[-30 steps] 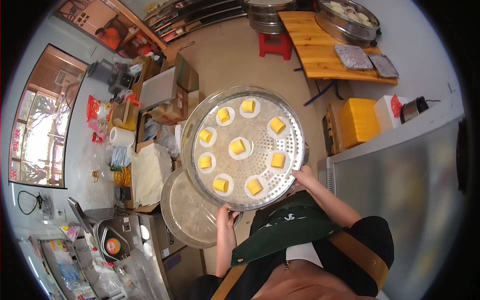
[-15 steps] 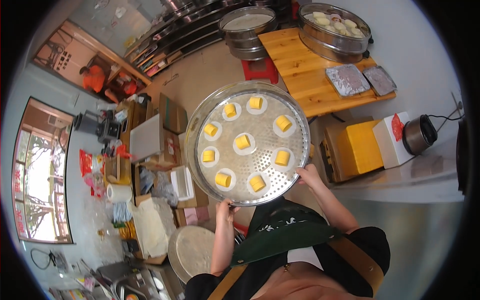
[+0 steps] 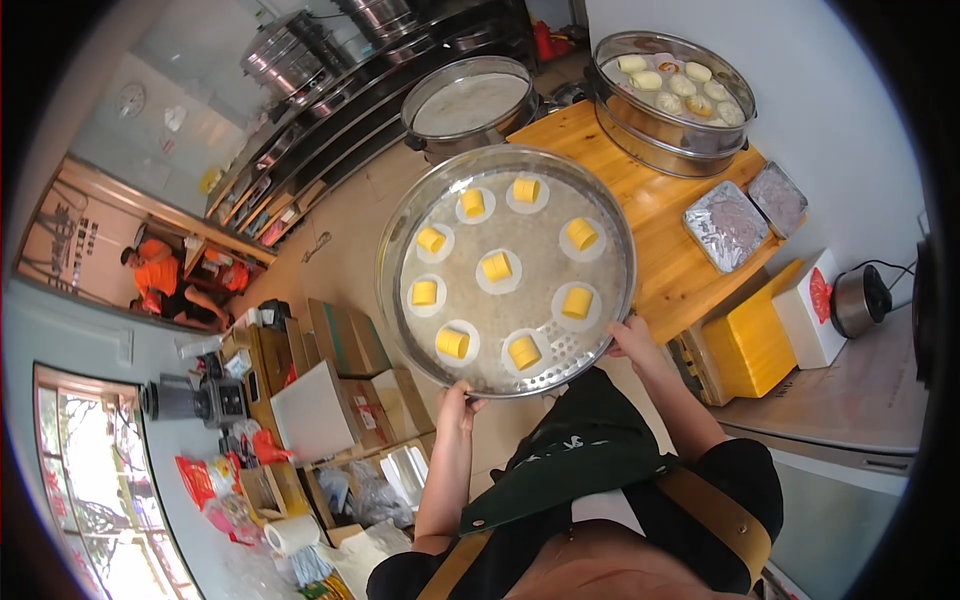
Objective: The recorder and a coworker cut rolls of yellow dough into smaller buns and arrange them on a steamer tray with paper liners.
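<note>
A large round perforated steel steamer tray (image 3: 497,215) holds several yellow rolls (image 3: 497,266), each on a white paper round (image 3: 432,307). My left hand (image 3: 457,402) grips the tray's near rim at the lower left, and my right hand (image 3: 628,340) grips it at the lower right. Beyond the tray stands a wooden table (image 3: 652,300) with two foil-covered trays (image 3: 728,222) and a stacked steamer (image 3: 668,145) holding pale buns and rolls (image 3: 683,86).
Another round steamer (image 3: 462,100) stands left of the table, before black shelving (image 3: 350,120) with pots. Boxes (image 3: 310,410) crowd the left side. A yellow box (image 3: 755,340) and steel kettle (image 3: 855,300) are at the right. A person in orange (image 3: 158,270) is beyond the doorway.
My view has swung toward the wooden table and back shelves. The held tray has moved up in the picture and now overlaps the table's left part. Both hands keep their grip.
</note>
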Action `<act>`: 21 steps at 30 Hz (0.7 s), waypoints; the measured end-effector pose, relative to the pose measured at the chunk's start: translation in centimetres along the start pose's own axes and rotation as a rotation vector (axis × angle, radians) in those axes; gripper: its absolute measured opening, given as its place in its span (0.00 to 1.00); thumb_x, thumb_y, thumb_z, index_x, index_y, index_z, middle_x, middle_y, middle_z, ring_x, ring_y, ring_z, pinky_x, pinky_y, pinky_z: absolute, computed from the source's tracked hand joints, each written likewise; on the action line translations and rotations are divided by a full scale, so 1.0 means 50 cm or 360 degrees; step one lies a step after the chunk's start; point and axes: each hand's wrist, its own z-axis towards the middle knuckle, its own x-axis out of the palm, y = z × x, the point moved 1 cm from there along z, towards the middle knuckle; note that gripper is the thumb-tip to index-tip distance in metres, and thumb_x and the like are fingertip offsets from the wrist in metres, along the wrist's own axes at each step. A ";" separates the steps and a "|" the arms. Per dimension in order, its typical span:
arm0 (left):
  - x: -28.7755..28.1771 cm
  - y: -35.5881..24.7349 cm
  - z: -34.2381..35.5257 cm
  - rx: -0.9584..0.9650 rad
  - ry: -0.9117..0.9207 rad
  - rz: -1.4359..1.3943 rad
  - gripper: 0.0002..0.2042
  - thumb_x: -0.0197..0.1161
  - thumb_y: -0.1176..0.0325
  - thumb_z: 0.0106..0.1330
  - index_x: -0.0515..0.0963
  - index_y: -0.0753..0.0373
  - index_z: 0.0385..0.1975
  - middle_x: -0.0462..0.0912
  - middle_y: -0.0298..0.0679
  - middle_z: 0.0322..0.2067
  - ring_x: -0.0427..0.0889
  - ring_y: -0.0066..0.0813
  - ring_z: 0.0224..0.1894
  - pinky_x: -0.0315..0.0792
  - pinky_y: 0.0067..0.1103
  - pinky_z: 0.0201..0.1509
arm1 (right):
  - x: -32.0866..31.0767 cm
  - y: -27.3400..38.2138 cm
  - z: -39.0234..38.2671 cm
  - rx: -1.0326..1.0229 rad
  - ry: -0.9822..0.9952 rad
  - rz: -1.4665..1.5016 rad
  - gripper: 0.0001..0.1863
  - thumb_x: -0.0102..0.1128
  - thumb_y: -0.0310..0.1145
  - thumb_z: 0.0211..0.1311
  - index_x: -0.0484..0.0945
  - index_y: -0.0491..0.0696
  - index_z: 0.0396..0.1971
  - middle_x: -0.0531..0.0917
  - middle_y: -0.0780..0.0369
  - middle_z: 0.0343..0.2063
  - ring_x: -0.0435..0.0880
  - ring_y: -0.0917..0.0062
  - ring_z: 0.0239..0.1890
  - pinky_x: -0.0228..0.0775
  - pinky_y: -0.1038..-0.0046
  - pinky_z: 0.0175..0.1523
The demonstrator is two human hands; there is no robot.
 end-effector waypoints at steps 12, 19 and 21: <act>0.202 -0.270 0.373 -0.0049 0.0213 0.0078 0.11 0.47 0.73 0.49 0.68 0.68 0.33 0.73 0.43 0.29 0.75 0.38 0.31 0.74 0.33 0.32 | 0.030 0.289 0.350 -0.0055 -0.0153 -0.0047 0.16 0.48 0.38 0.50 0.71 0.38 0.29 0.77 0.58 0.18 0.77 0.76 0.17 0.69 0.79 0.21; 0.283 -0.456 0.628 -0.0123 0.0253 0.0136 0.14 0.48 0.71 0.50 0.67 0.68 0.37 0.73 0.47 0.30 0.74 0.42 0.32 0.74 0.34 0.33 | 0.105 0.436 0.608 -0.0087 -0.0165 0.0055 0.14 0.48 0.36 0.50 0.71 0.43 0.33 0.75 0.62 0.17 0.75 0.79 0.14 0.69 0.80 0.19; 0.324 -0.523 0.696 -0.0068 0.0237 0.0149 0.14 0.47 0.71 0.50 0.67 0.69 0.37 0.73 0.49 0.30 0.74 0.44 0.31 0.74 0.36 0.33 | 0.128 0.472 0.690 -0.0110 -0.0202 0.0095 0.13 0.48 0.36 0.51 0.71 0.43 0.33 0.75 0.62 0.17 0.74 0.79 0.13 0.68 0.80 0.18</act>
